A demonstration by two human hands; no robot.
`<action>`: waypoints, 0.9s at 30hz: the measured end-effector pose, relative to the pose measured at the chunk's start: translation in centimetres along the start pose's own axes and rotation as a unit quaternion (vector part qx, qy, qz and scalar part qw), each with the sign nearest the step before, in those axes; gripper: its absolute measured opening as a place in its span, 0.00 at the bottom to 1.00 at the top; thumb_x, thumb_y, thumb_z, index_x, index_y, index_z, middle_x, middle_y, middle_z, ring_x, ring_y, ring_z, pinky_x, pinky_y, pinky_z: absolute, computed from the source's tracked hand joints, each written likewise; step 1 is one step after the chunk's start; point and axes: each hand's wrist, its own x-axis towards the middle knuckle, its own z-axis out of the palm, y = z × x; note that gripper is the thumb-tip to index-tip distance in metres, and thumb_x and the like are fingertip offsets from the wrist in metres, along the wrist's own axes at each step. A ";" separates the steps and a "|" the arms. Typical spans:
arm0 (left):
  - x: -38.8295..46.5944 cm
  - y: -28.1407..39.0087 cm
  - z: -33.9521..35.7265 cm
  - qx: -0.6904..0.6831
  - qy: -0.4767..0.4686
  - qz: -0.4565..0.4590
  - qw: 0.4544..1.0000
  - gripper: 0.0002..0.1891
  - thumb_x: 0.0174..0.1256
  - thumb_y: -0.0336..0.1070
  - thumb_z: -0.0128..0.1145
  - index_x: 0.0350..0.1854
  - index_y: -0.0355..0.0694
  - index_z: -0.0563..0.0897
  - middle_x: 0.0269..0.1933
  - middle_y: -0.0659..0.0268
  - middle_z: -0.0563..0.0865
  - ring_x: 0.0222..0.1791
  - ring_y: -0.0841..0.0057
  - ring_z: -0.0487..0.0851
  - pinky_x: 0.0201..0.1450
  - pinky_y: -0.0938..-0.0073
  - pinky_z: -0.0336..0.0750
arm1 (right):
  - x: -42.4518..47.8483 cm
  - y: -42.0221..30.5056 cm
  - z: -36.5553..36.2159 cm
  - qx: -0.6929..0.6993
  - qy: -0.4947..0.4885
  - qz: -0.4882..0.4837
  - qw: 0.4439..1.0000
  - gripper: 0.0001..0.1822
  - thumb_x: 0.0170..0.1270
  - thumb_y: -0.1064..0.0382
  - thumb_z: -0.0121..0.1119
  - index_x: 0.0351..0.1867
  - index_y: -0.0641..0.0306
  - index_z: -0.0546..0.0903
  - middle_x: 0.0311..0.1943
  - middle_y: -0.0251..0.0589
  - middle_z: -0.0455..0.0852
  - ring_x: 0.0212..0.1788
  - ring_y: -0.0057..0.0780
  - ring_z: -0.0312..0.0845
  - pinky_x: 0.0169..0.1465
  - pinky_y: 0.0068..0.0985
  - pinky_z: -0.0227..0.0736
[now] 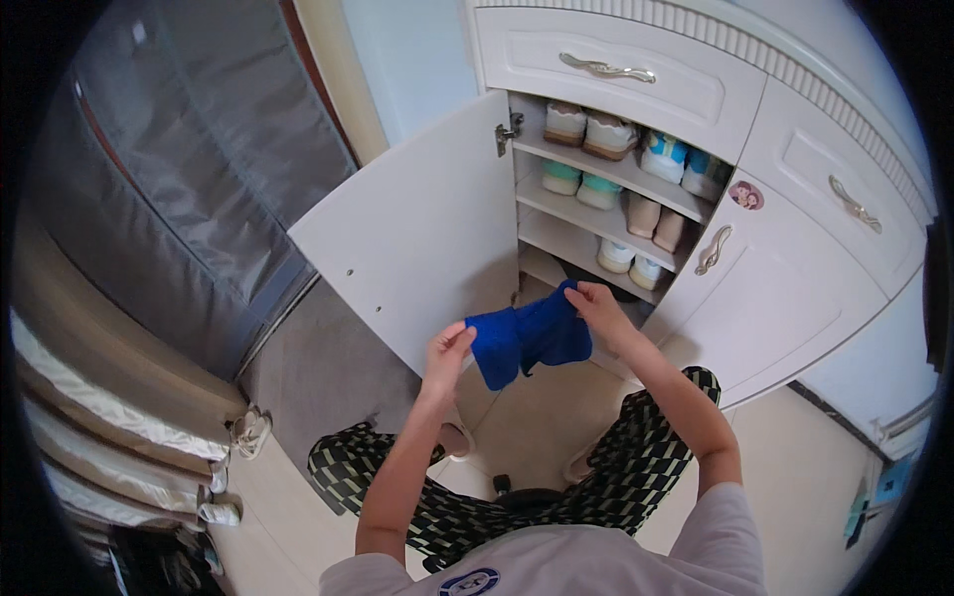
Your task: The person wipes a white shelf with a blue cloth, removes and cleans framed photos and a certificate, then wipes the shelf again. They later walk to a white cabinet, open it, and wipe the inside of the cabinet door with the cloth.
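A blue cloth (533,335) hangs between my hands in front of the lower part of a white shoe cabinet (618,67). My left hand (449,350) pinches its upper left corner, and my right hand (596,309) grips the upper right corner. Beyond the cloth, the cabinet's left door (425,231) stands wide open. Pairs of shoes fill its shelves: white and brown shoes (589,130) and blue and white sneakers (674,160) on top, green and white shoes (581,184) and beige shoes (654,221) below, then white sneakers (630,264). The cloth partly hides the cabinet's bottom.
A closed cabinet door (768,298) with a metal handle is on the right. At the left hang a grey curtain (201,134) and striped fabric (112,417), with loose shoes (250,432) on the floor beside it. A grey mat (320,357) lies under the open door.
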 end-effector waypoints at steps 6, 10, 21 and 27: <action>-2.6 0.6 -0.4 -0.049 0.070 0.005 0.996 0.15 0.61 0.42 0.62 0.42 0.39 0.76 0.39 0.69 0.81 0.40 0.83 0.76 0.48 0.80 0.69 | -0.2 -2.3 -0.5 -0.026 -0.154 0.090 0.984 0.18 0.65 0.48 0.56 0.35 0.64 0.82 0.28 0.30 0.79 0.28 0.21 0.71 0.35 0.23 0.66; -4.0 1.7 2.1 0.232 0.086 0.067 0.967 0.30 0.46 0.46 0.73 0.45 0.33 0.73 0.35 0.63 0.81 0.34 0.76 0.79 0.40 0.70 0.75 | 0.3 -2.9 0.5 -0.182 -0.202 0.092 0.958 0.27 0.59 0.40 0.59 0.38 0.68 0.82 0.32 0.38 0.83 0.37 0.28 0.75 0.41 0.27 0.68; -5.8 0.4 -0.7 0.532 0.187 0.191 0.803 0.09 0.51 0.36 0.56 0.28 0.35 0.81 0.27 0.49 0.84 0.30 0.53 0.84 0.37 0.58 0.78 | -4.8 -4.7 2.1 -0.487 -0.193 -0.202 0.827 0.15 0.52 0.62 0.66 0.42 0.61 0.83 0.40 0.47 0.78 0.49 0.45 0.72 0.54 0.38 0.64; -6.7 0.9 -4.5 0.341 0.139 0.137 0.920 0.08 0.55 0.32 0.56 0.30 0.32 0.84 0.28 0.56 0.87 0.27 0.73 0.85 0.33 0.75 0.76 | -4.3 -2.6 -2.5 -0.394 -0.064 -0.309 0.863 0.12 0.53 0.65 0.63 0.40 0.64 0.82 0.40 0.48 0.79 0.47 0.44 0.75 0.50 0.33 0.70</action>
